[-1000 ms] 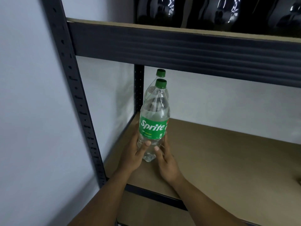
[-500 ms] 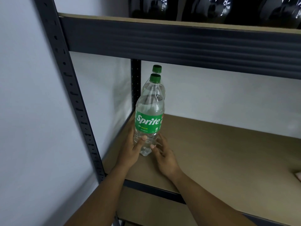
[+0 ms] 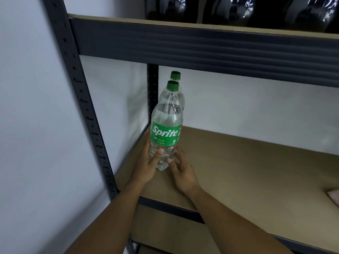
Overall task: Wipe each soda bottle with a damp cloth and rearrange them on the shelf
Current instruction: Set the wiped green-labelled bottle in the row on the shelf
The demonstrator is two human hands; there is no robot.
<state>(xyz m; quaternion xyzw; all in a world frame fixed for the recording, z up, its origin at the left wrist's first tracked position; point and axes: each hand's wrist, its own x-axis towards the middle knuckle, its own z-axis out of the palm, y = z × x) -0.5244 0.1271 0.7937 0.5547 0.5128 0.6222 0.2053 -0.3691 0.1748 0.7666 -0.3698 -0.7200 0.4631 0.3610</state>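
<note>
Sprite bottle, clear with a green label and green cap, stands upright on the brown shelf at its left end, close to the wall.

In the head view a second bottle of the same kind stands directly behind it. It is nearly hidden: only its green cap and a bit of shoulder show, and I cannot tell whether the two touch.

The left hand holds the front bottle low down, below the label. Its grip is wrapped round the bottle, with the thumb across the front and the fingers going round the left side out of sight.

The right hand lies just right of the bottle's base, its grip loose and spread, holding nothing. The thumb tip meets the base. The other fingers reach up beside the bottle, and whether they touch it is unclear. Both bare forearms come in from the bottom edge over the shelf's dark front rail.

At the far right edge a pink cloth lies on the shelf, cut off by the frame and well apart from the bottles.

Above, a dark beam fronts the next level, where dark bottles stand in a row with only their lower parts showing. A perforated post rises at the left.
</note>
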